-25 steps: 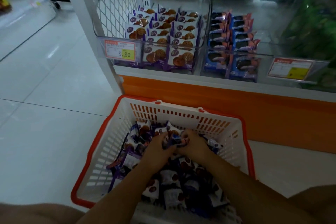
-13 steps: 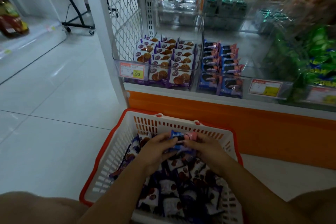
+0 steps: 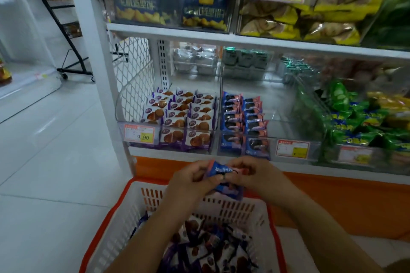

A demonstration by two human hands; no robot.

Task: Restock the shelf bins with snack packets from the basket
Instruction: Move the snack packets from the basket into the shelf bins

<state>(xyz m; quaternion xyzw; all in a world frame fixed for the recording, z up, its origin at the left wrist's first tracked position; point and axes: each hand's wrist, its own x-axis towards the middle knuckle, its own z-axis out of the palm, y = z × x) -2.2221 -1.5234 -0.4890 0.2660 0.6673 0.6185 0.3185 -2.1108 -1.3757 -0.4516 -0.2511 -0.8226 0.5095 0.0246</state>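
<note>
Both hands point(image 3: 224, 180) grip blue packets point(image 3: 224, 180) above basket point(image 3: 221, 206) w/ snacks.

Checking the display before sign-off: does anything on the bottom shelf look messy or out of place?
Nothing spilled or damaged. The blue-and-pink packets fill only the left of their clear bin, its right side bare. The green packets beside it lie heaped, not in rows.
</note>
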